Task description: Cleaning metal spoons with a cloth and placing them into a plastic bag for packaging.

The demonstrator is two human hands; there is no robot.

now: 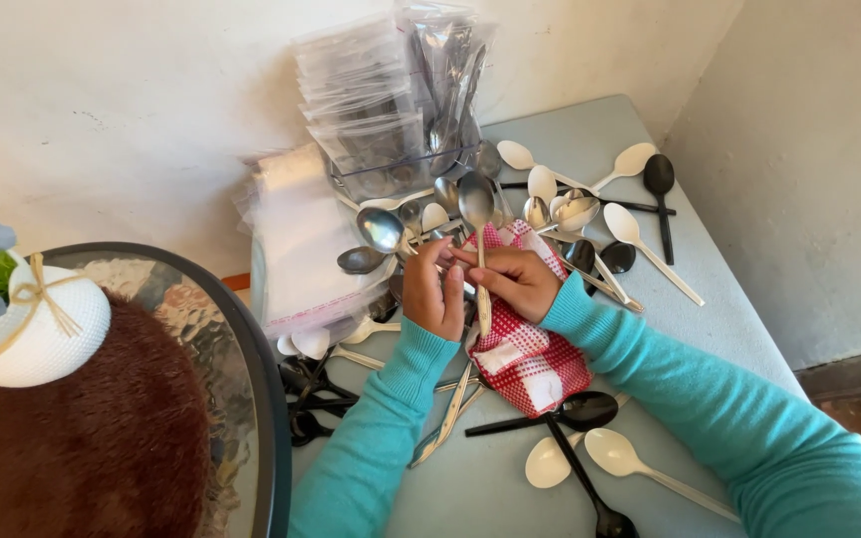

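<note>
My left hand point(433, 292) and my right hand point(511, 280) meet over the middle of a pale blue table point(710, 329). Together they hold a metal spoon point(477, 214) upright by its handle, bowl pointing away from me. A red-and-white checked cloth point(530, 364) lies under my right hand and partly in its grip. Both arms wear teal sleeves.
Several metal, white plastic point(640, 239) and black plastic spoons point(575, 410) lie scattered around the cloth. Stacks of clear zip bags point(301, 244) and bagged cutlery point(391, 100) lean on the back wall. A round glass table point(221, 349) with a white flower pot point(37, 334) stands left.
</note>
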